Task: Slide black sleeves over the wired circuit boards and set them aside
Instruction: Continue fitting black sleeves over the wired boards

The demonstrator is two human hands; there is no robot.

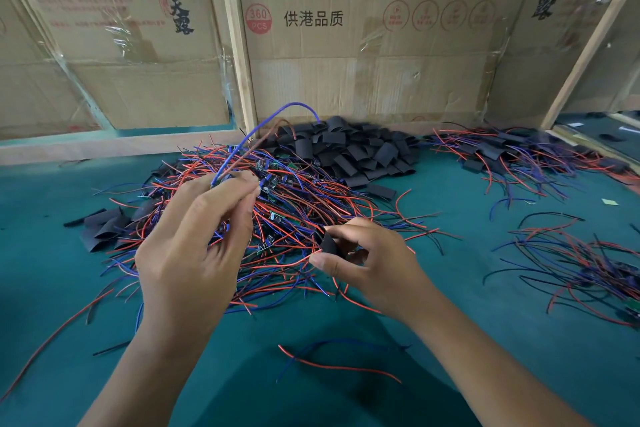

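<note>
Left hand [194, 246] is pinching a light wired board [228, 179] by its floppy leads; right hand [367, 260] is pinching a soft black sleeve [329, 243].

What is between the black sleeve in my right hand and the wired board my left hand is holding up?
Nothing solid shows in the gap. The right hand pinches the black sleeve low; the left hand holds the wired board higher, over the wire pile, which lies behind and below that gap.
</note>
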